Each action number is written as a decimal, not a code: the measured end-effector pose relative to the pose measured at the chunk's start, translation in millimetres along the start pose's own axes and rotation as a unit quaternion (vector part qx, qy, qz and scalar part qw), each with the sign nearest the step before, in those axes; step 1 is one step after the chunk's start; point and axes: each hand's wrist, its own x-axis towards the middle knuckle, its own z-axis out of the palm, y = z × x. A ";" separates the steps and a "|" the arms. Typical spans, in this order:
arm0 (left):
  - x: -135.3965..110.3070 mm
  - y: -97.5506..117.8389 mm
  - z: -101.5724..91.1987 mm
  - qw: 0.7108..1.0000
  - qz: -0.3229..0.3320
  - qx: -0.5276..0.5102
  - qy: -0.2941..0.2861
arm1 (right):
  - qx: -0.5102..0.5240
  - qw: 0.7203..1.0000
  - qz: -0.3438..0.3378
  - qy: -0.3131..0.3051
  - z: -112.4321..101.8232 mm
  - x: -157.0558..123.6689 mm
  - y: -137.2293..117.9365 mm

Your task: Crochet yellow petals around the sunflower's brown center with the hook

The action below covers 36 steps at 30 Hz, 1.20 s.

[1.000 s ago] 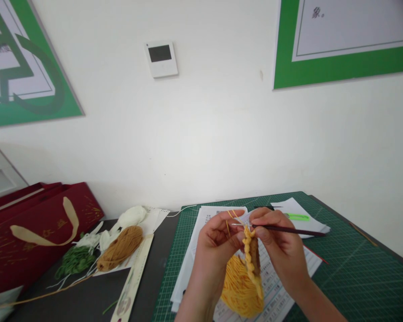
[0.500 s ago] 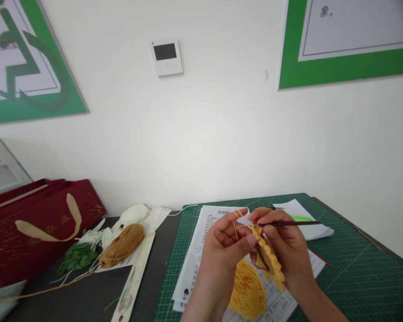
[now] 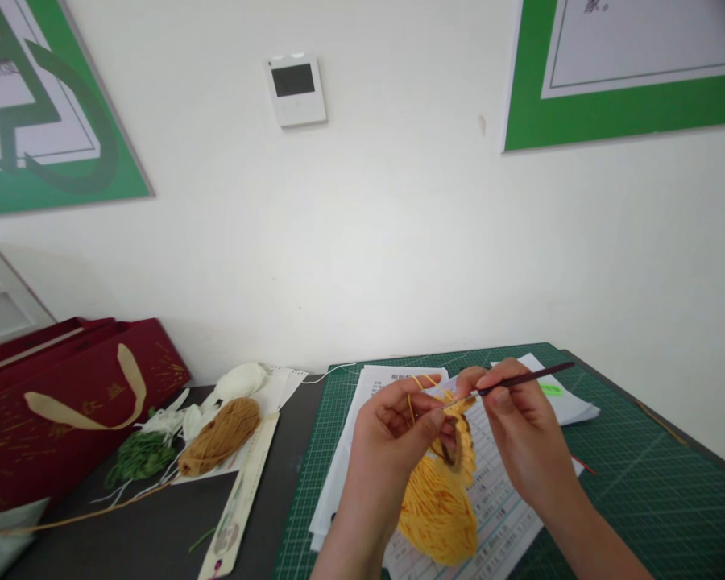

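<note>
Aloft, R hand (image 3: 523, 439) w/ crochet hook (image 3: 525, 378)

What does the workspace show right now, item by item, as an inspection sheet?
Surface: green gridded cutting mat on a dark table; printed paper sheets on the mat.
Job's things: yellow crocheted piece, thin dark crochet hook, yellow yarn ball below the hands.
Clutter: ochre yarn skein, green yarn bundle, white yarn, red gift bag.
Hands: left hand pinches the piece and a yellow strand; right hand grips the hook.
Cables: nothing seen.
Surroundings: white wall, small white wall panel, green-bordered posters.
</note>
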 end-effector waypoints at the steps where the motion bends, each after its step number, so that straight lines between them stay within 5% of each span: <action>1: 0.0 0.4 -0.2 1.000 0.001 0.002 -0.001 | -0.009 1.000 -0.013 -0.007 -0.9 1.1 -0.8; 18: 1.9 -1.3 -0.7 0.999 -0.001 0.044 -0.002 | -0.128 0.974 -0.151 -0.107 -9.0 13.2 -14.3; 26: 2.7 -2.0 -1.6 0.998 -0.016 0.058 0.002 | -0.169 0.968 -0.157 -0.102 -8.2 12.8 -17.1; 36: 1.7 0.0 -2.7 0.999 -0.009 0.047 -0.001 | -0.097 0.988 -0.105 -0.066 -7.0 9.1 -10.2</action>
